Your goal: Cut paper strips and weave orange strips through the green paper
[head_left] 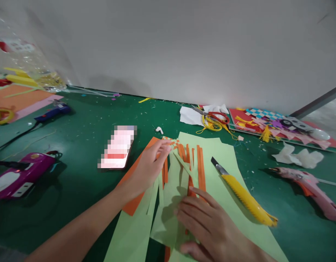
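Note:
My left hand [153,162] has its fingers pinched together on a small woven piece [173,142] of orange and pale green paper. Orange strips [201,167] and pale green strips [184,163] run from that piece toward me. Lower right, my right hand [207,222] hovers or rests over the strips, its fingers stretched out and a little apart. An orange strip passes under its fingertips; a firm grip on it does not show. Beneath lie pale green sheets [222,153], with an orange sheet [132,207] partly under my left hand and wrist.
A yellow utility knife [246,198], blade exposed, lies on the green sheet. Right of it is a pink glue gun [310,187]. Scissors [214,118] lie behind. Left are a phone [117,147], a purple power strip [26,174] and a blue corded tool [53,112]. A wall [168,51] bounds the table.

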Action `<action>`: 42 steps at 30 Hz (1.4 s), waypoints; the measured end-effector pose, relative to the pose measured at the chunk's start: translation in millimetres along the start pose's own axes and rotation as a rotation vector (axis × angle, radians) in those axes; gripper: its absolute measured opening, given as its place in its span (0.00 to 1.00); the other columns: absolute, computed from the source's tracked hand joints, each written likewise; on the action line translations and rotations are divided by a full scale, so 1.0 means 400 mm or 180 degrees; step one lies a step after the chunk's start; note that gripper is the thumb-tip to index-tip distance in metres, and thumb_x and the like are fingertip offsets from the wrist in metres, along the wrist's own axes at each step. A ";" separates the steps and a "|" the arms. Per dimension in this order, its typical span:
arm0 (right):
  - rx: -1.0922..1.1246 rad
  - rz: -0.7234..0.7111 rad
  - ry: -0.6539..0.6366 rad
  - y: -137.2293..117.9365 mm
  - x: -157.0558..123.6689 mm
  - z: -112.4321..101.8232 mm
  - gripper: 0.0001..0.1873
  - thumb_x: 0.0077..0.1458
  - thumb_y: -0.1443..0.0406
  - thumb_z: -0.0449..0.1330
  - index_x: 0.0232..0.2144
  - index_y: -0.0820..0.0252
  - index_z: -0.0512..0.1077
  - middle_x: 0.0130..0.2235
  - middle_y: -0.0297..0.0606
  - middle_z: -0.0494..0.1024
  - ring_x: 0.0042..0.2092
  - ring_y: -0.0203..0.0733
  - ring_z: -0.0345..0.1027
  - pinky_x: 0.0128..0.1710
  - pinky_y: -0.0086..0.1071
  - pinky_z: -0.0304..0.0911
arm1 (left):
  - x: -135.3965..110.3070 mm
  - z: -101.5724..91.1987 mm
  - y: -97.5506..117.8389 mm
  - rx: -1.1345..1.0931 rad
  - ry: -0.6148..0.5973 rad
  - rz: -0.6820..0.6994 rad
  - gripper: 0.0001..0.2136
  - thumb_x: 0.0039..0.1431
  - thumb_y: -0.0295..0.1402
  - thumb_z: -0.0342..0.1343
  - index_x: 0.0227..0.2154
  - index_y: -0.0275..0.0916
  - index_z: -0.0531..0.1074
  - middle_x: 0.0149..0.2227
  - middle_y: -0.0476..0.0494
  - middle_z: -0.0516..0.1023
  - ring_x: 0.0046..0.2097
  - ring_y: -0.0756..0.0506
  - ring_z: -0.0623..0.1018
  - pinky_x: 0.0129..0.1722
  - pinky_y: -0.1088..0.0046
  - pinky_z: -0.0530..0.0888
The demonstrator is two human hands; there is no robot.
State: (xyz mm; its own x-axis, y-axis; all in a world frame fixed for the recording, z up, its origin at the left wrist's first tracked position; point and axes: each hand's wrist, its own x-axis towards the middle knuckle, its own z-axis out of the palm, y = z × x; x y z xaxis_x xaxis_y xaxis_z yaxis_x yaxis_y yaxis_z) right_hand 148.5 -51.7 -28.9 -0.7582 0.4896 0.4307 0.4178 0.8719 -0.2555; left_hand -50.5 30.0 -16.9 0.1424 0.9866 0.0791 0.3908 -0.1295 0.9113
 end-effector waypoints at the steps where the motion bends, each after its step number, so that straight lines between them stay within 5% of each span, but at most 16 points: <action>1: 0.0023 0.0053 0.0024 0.001 -0.002 -0.003 0.22 0.60 0.53 0.52 0.43 0.66 0.72 0.41 0.44 0.79 0.45 0.44 0.71 0.57 0.41 0.59 | 0.000 0.000 0.000 -0.0033 -0.0001 0.0005 0.14 0.65 0.42 0.44 0.47 0.44 0.67 0.46 0.44 0.77 0.49 0.44 0.76 0.47 0.68 0.71; 7: 0.0074 0.0044 0.0051 0.005 0.000 -0.009 0.25 0.60 0.52 0.52 0.47 0.67 0.70 0.45 0.45 0.78 0.50 0.45 0.68 0.58 0.42 0.58 | -0.002 -0.003 0.000 0.0383 -0.0030 0.0036 0.15 0.65 0.43 0.43 0.48 0.44 0.66 0.39 0.46 0.79 0.38 0.45 0.80 0.40 0.68 0.73; 11: 0.0093 -0.0100 -0.0284 0.007 0.008 -0.008 0.28 0.59 0.50 0.52 0.48 0.67 0.70 0.49 0.45 0.76 0.54 0.47 0.66 0.60 0.45 0.56 | -0.004 -0.005 -0.003 0.0743 -0.0032 0.0184 0.16 0.65 0.42 0.42 0.49 0.43 0.66 0.36 0.46 0.79 0.36 0.45 0.80 0.39 0.68 0.74; 16: 0.0014 -0.0141 -0.0454 0.012 0.008 -0.017 0.28 0.59 0.49 0.52 0.49 0.66 0.70 0.51 0.42 0.75 0.59 0.49 0.59 0.62 0.48 0.51 | -0.009 -0.004 -0.002 0.1091 -0.0464 0.0478 0.15 0.66 0.38 0.41 0.52 0.43 0.64 0.36 0.48 0.79 0.37 0.47 0.79 0.39 0.71 0.73; 21: -0.0180 0.0769 0.0231 0.043 -0.025 -0.019 0.16 0.60 0.62 0.54 0.48 0.63 0.70 0.52 0.45 0.72 0.59 0.51 0.56 0.59 0.50 0.54 | -0.017 -0.004 0.008 0.1371 -0.1178 0.1038 0.14 0.65 0.35 0.43 0.52 0.44 0.64 0.35 0.49 0.79 0.35 0.48 0.77 0.36 0.73 0.70; 25: -0.0032 0.1588 0.0216 0.068 -0.033 -0.014 0.14 0.61 0.65 0.52 0.48 0.57 0.72 0.51 0.45 0.70 0.56 0.50 0.58 0.52 0.49 0.61 | -0.026 -0.002 0.017 0.1267 -0.1485 0.1139 0.15 0.65 0.35 0.44 0.52 0.46 0.65 0.34 0.49 0.79 0.34 0.49 0.77 0.35 0.75 0.70; 29: 0.0355 0.1732 0.0211 0.070 -0.024 -0.006 0.13 0.61 0.66 0.51 0.44 0.57 0.73 0.48 0.43 0.72 0.56 0.48 0.58 0.53 0.47 0.62 | -0.029 0.004 0.017 0.0810 -0.1587 0.0890 0.15 0.64 0.35 0.45 0.53 0.45 0.66 0.33 0.48 0.80 0.34 0.49 0.78 0.33 0.77 0.71; 33: 0.0401 0.1714 0.0449 0.071 -0.025 -0.004 0.12 0.61 0.67 0.52 0.44 0.58 0.73 0.47 0.44 0.72 0.54 0.48 0.61 0.52 0.46 0.62 | -0.023 0.002 0.017 0.0442 -0.1262 0.0453 0.14 0.64 0.36 0.47 0.50 0.46 0.69 0.37 0.48 0.81 0.39 0.48 0.79 0.37 0.76 0.72; 36: 0.0415 0.1840 0.0685 0.078 -0.030 -0.007 0.12 0.60 0.66 0.52 0.44 0.58 0.72 0.46 0.44 0.73 0.50 0.47 0.65 0.49 0.47 0.64 | -0.014 -0.008 0.022 0.0144 -0.0504 0.0216 0.11 0.63 0.38 0.49 0.43 0.44 0.73 0.33 0.49 0.81 0.38 0.48 0.78 0.38 0.75 0.72; 39: 0.0626 0.2029 0.0771 0.079 -0.028 -0.011 0.12 0.60 0.66 0.52 0.43 0.57 0.73 0.44 0.42 0.74 0.47 0.45 0.67 0.47 0.45 0.66 | -0.002 -0.020 0.027 -0.0669 0.0224 0.0045 0.08 0.61 0.37 0.52 0.37 0.41 0.74 0.28 0.49 0.79 0.35 0.48 0.77 0.40 0.74 0.72; 42: 0.0833 0.1971 0.0709 0.067 -0.016 -0.010 0.12 0.59 0.66 0.53 0.43 0.58 0.74 0.44 0.42 0.75 0.48 0.44 0.66 0.47 0.41 0.67 | 0.010 -0.026 0.027 -0.1670 0.0385 -0.0134 0.07 0.60 0.36 0.53 0.34 0.40 0.74 0.26 0.50 0.77 0.32 0.49 0.77 0.41 0.73 0.72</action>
State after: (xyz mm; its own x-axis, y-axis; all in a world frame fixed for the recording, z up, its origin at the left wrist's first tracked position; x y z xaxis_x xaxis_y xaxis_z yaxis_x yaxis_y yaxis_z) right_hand 166.6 -31.3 -35.2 -0.2879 0.9099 0.2986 0.5840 0.4139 -0.6983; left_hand -55.1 33.5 -2.7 0.0185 0.9983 0.0559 -0.1171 -0.0533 0.9917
